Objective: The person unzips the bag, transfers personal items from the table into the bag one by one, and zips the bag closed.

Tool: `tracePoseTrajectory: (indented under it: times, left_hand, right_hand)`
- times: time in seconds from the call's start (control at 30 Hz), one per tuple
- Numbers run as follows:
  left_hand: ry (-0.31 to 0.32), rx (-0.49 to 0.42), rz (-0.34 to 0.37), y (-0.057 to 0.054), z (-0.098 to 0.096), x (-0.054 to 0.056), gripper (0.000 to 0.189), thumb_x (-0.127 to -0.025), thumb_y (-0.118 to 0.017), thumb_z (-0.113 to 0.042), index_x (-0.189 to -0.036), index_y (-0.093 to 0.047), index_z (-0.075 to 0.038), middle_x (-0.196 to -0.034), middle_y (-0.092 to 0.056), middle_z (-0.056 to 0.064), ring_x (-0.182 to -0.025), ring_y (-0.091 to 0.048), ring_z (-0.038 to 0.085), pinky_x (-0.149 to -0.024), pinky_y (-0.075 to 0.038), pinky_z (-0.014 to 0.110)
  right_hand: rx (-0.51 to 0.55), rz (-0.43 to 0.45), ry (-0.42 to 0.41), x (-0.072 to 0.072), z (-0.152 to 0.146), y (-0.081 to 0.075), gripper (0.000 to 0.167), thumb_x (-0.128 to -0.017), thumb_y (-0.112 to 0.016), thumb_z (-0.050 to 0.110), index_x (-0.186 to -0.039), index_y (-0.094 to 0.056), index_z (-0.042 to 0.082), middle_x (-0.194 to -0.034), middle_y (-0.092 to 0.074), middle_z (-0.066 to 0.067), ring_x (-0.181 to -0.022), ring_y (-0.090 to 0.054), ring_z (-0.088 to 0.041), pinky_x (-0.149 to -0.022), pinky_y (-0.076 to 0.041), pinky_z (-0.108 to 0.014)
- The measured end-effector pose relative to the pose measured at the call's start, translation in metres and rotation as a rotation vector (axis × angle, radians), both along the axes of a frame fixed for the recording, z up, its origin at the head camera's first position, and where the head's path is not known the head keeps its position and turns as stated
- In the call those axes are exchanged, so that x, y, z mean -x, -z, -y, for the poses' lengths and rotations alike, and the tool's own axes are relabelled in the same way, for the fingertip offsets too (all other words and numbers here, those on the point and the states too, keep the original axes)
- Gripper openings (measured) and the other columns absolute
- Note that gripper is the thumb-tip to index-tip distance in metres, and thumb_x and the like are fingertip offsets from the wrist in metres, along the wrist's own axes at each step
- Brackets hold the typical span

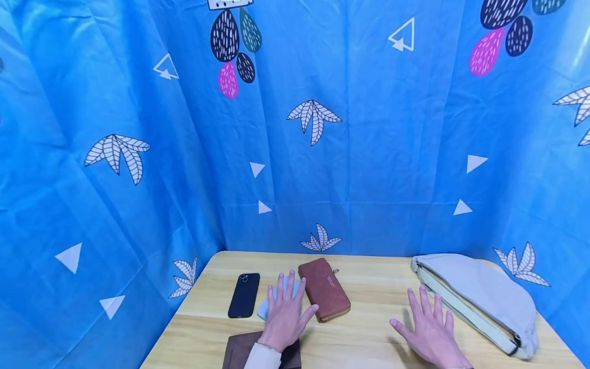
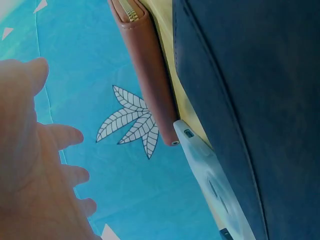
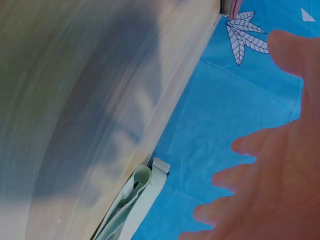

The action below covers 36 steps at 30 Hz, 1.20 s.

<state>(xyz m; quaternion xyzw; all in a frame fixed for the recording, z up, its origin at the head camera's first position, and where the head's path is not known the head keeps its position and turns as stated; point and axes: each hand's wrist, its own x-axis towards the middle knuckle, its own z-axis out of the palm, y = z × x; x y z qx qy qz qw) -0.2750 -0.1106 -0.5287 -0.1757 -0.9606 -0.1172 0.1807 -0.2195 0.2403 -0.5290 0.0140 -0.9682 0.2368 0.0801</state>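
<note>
My left hand [image 1: 285, 320], fingers spread, hovers above a dark brown leather-like flat case [image 1: 237, 351] and a light-blue flat device [image 1: 263, 309], hiding part of both. In the left wrist view the light-blue device [image 2: 210, 175] shows a small port at its end. A reddish-brown zip wallet [image 1: 324, 289] lies just right of those fingertips. To their left is a black phone [image 1: 244, 295], camera side up. My right hand [image 1: 430, 328], fingers spread and holding nothing, is held over the table, left of a pale grey bag [image 1: 484, 300] with a light green strap [image 3: 145, 200].
The wooden table [image 1: 359, 333] has a rounded far left corner. A blue patterned curtain [image 1: 392, 128] hangs behind it and along both sides. The bag lies along the table's right side. My right hand casts a shadow on the wood.
</note>
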Motion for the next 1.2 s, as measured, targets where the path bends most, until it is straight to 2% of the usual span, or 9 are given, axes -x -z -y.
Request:
tracePoseTrajectory:
  times: [0.23, 0.33, 0.43, 0.63, 0.8, 1.0, 1.1, 1.2]
  left_hand:
    - [0.041, -0.038, -0.041, 0.003, -0.006, 0.000, 0.064, -0.102, -0.055, -0.051, -0.153, -0.050, -0.012, -0.168, -0.031, 0.022, -0.154, -0.026, 0.051, -0.116, -0.025, 0.078]
    - [0.059, -0.052, -0.040, 0.003, -0.010, -0.001, 0.065, -0.103, -0.052, -0.054, -0.152, -0.051, -0.011, -0.167, -0.032, 0.022, -0.154, -0.026, 0.051, -0.115, -0.025, 0.078]
    - [0.080, -0.071, -0.006, -0.002, -0.015, -0.003, 0.068, -0.104, -0.045, -0.059, -0.152, -0.051, -0.010, -0.167, -0.032, 0.022, -0.154, -0.025, 0.052, -0.116, -0.024, 0.078]
    - [0.128, -0.159, 0.090, -0.009, -0.026, -0.005, 0.073, -0.105, -0.038, -0.062, -0.154, -0.047, -0.009, -0.170, -0.025, 0.022, -0.157, -0.017, 0.050, -0.118, -0.019, 0.079]
    - [0.157, -0.239, 0.170, -0.015, -0.033, -0.009, 0.072, -0.107, -0.038, -0.060, -0.156, -0.045, -0.009, -0.170, -0.025, 0.022, -0.157, -0.017, 0.050, -0.121, -0.016, 0.078]
    - [0.235, -0.372, 0.350, -0.022, -0.054, -0.016, 0.076, -0.106, -0.037, -0.063, -0.159, -0.039, -0.009, -0.172, -0.021, 0.019, -0.158, -0.017, 0.047, -0.126, -0.011, 0.073]
    - [0.261, -0.386, 0.404, -0.026, -0.068, -0.015, 0.079, -0.104, -0.034, -0.068, -0.160, -0.038, -0.012, -0.172, -0.022, 0.015, -0.159, -0.018, 0.044, -0.127, -0.015, 0.070]
    - [0.278, -0.400, 0.448, -0.030, -0.080, -0.013, 0.077, -0.104, -0.033, -0.069, -0.159, -0.039, -0.017, -0.171, -0.026, 0.013, -0.158, -0.025, 0.039, -0.126, -0.026, 0.066]
  right_hand:
    - [-0.011, -0.003, 0.002, 0.000, -0.002, -0.002, 0.100, -0.094, -0.062, 0.064, -0.160, -0.026, -0.002, -0.165, -0.012, -0.038, -0.146, -0.004, -0.070, -0.111, -0.005, -0.086]
    - [-0.022, 0.014, 0.001, 0.000, -0.005, -0.005, 0.102, -0.094, -0.060, 0.066, -0.161, -0.023, -0.002, -0.164, -0.012, -0.039, -0.145, -0.005, -0.071, -0.111, -0.006, -0.087]
    - [-0.022, 0.025, 0.000, 0.001, -0.009, -0.010, 0.103, -0.095, -0.058, 0.067, -0.161, -0.020, -0.003, -0.164, -0.011, -0.041, -0.144, -0.006, -0.072, -0.109, -0.009, -0.087]
    - [-0.011, 0.042, 0.007, 0.002, -0.013, -0.021, 0.104, -0.096, -0.055, 0.069, -0.162, -0.017, -0.002, -0.163, -0.011, -0.042, -0.143, -0.006, -0.072, -0.109, -0.010, -0.087]
    - [0.012, 0.061, 0.018, 0.001, -0.017, -0.024, 0.107, -0.095, -0.053, 0.072, -0.162, -0.017, -0.002, -0.163, -0.011, -0.042, -0.144, -0.005, -0.072, -0.109, -0.008, -0.088]
    - [0.013, 0.099, 0.049, -0.007, -0.044, -0.027, 0.109, -0.096, -0.048, 0.074, -0.161, -0.015, -0.006, -0.159, -0.009, -0.046, -0.139, -0.006, -0.075, -0.107, -0.007, -0.089]
    - [0.004, 0.105, 0.077, -0.012, -0.067, -0.028, 0.107, -0.098, -0.048, 0.071, -0.159, -0.014, -0.009, -0.156, -0.009, -0.049, -0.135, -0.009, -0.077, -0.105, -0.009, -0.089]
    - [0.003, 0.137, 0.101, -0.016, -0.089, -0.030, 0.106, -0.099, -0.046, 0.070, -0.158, -0.013, -0.012, -0.153, -0.009, -0.051, -0.132, -0.011, -0.078, -0.103, -0.012, -0.090]
